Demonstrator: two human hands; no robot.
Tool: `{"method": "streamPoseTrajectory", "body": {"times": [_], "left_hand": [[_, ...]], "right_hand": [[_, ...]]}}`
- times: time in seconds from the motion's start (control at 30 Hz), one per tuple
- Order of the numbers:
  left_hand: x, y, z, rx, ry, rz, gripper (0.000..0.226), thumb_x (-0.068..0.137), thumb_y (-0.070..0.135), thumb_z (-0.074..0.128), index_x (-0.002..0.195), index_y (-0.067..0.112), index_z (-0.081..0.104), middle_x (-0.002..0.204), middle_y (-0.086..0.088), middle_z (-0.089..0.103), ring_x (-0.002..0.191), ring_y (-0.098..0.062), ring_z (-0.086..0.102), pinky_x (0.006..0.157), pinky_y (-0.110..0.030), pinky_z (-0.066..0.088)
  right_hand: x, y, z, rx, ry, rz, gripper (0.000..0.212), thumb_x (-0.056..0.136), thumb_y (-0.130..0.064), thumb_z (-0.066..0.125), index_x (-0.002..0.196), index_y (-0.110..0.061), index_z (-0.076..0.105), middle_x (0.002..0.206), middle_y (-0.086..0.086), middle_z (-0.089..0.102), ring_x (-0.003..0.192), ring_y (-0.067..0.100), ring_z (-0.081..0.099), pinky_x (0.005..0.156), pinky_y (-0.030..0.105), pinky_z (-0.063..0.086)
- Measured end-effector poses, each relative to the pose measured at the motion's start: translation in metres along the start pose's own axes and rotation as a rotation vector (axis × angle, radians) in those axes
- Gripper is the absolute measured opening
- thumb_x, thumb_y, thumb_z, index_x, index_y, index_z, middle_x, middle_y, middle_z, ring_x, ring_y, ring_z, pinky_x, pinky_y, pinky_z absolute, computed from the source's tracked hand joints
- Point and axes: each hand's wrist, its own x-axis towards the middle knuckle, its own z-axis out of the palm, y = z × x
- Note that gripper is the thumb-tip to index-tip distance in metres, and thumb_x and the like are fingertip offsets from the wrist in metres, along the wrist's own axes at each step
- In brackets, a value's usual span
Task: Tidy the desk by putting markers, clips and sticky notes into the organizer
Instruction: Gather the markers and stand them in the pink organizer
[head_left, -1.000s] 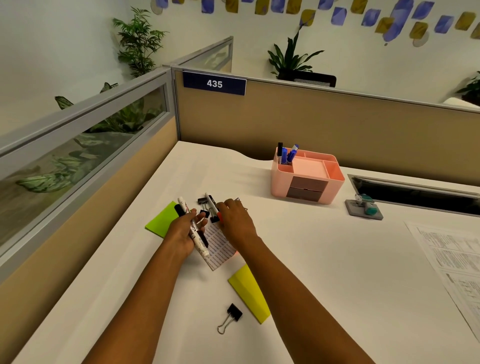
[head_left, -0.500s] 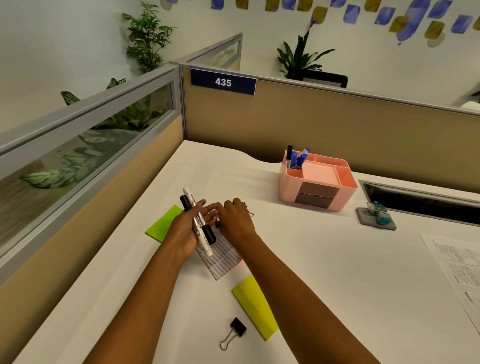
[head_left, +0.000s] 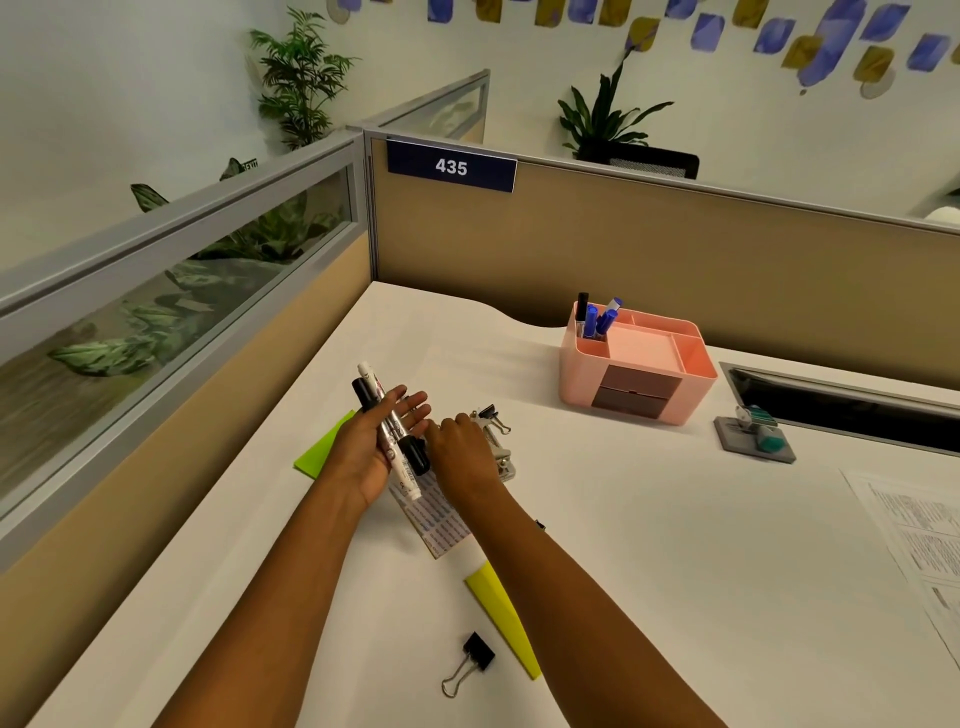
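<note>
At frame centre, left hand (head_left: 371, 447) is cradling markers (head_left: 393, 431) lengthwise; right hand (head_left: 464, 448), grip unclear, is covering clips (head_left: 493, 415); organizer (head_left: 638, 358) lying upper right.

White desk (head_left: 649, 545), pink plastic organizer (head_left: 636, 387) at back, green sticky pad (head_left: 317, 454), yellow sticky pad (head_left: 506, 616), black binder clip (head_left: 475, 656), printed paper sheets (head_left: 922, 535) at right.

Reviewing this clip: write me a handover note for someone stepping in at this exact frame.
Left hand: holds two markers across its open palm.
Right hand: palm down over the clips; grip hidden.
Organizer: pink, far right, with some markers already standing in its back-left slot.
Left to do: held markers, clips, the lone clip near the desk's front, green note, yellow note.
</note>
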Motion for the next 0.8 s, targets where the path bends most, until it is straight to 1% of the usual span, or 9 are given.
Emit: {"method": "streamPoseTrajectory", "body": {"times": [0.07,0.2,0.3,0.4,0.5,0.57,0.63,0.73,0.8], "left_hand": [[0.000,0.002,0.001,0.000,-0.010,0.004,0.015,0.097,0.014,0.042,0.102,0.010,0.055,0.105,-0.013,0.063,0.093,-0.022,0.062,0.086,-0.031,0.050],[0.000,0.005,0.003,0.012,-0.012,0.030,0.017,0.098,0.018,0.040,0.102,0.010,0.054,0.115,-0.015,0.059,0.095,-0.022,0.061,0.089,-0.033,0.048],[0.001,0.008,0.002,0.045,0.001,0.061,0.027,0.097,0.018,0.042,0.119,0.005,0.051,0.118,-0.014,0.058,0.103,-0.023,0.059,0.096,-0.032,0.045],[-0.002,0.009,0.004,0.026,-0.014,0.056,0.025,0.097,0.018,0.042,0.115,0.006,0.054,0.110,-0.012,0.062,0.098,-0.019,0.061,0.090,-0.029,0.048],[-0.004,0.010,0.007,-0.033,-0.027,0.016,0.021,0.097,0.021,0.042,0.103,0.009,0.059,0.105,-0.009,0.063,0.095,-0.017,0.060,0.092,-0.030,0.047],[-0.005,0.011,0.010,-0.072,-0.031,-0.007,0.022,0.097,0.022,0.042,0.100,0.010,0.060,0.105,-0.008,0.063,0.095,-0.016,0.060,0.092,-0.029,0.046],[-0.007,0.011,0.015,-0.094,-0.033,-0.024,0.023,0.097,0.023,0.041,0.099,0.011,0.060,0.104,-0.007,0.063,0.095,-0.016,0.060,0.093,-0.029,0.046],[-0.011,0.012,0.025,-0.104,-0.053,-0.021,0.023,0.098,0.024,0.040,0.099,0.011,0.060,0.104,-0.006,0.063,0.096,-0.016,0.059,0.100,-0.030,0.041],[-0.014,0.011,0.031,-0.095,-0.078,-0.011,0.024,0.098,0.024,0.039,0.101,0.011,0.059,0.106,-0.006,0.062,0.099,-0.016,0.058,0.101,-0.030,0.039]], "right_hand": [[0.001,-0.003,0.000,0.098,0.033,0.053,0.035,0.089,-0.016,0.059,0.120,-0.004,0.048,0.109,0.017,0.061,0.102,0.030,0.054,0.085,0.036,0.043],[0.005,-0.001,-0.016,0.346,0.222,0.230,0.019,0.092,-0.011,0.053,0.110,-0.004,0.055,0.106,0.014,0.064,0.094,0.026,0.058,0.073,0.031,0.043],[0.000,0.011,-0.038,0.669,0.437,0.406,0.022,0.091,-0.015,0.057,0.112,-0.009,0.061,0.109,0.008,0.064,0.093,0.017,0.060,0.081,0.026,0.048],[-0.011,0.026,-0.060,1.003,0.594,0.472,0.023,0.090,-0.018,0.061,0.110,-0.008,0.063,0.109,0.008,0.064,0.094,0.014,0.061,0.086,0.026,0.054],[-0.020,0.038,-0.076,1.220,0.635,0.481,0.026,0.094,-0.022,0.053,0.115,-0.009,0.059,0.116,0.007,0.061,0.095,0.012,0.063,0.075,0.008,0.051],[-0.025,0.040,-0.082,1.309,0.588,0.441,0.024,0.098,-0.023,0.043,0.116,-0.012,0.056,0.112,0.008,0.056,0.080,0.006,0.062,0.063,0.005,0.050],[-0.031,0.037,-0.082,1.258,0.442,0.412,0.025,0.100,-0.022,0.039,0.117,-0.014,0.055,0.104,0.013,0.054,0.067,0.005,0.053,0.058,0.011,0.047],[-0.039,0.028,-0.075,1.061,0.088,0.366,0.028,0.096,-0.035,0.046,0.115,-0.018,0.058,0.100,0.003,0.060,0.071,0.006,0.051,0.069,0.024,0.046],[-0.044,0.020,-0.069,0.953,-0.078,0.332,0.031,0.090,-0.046,0.053,0.108,-0.022,0.062,0.088,-0.005,0.063,0.068,0.004,0.052,0.063,0.020,0.044]]}}
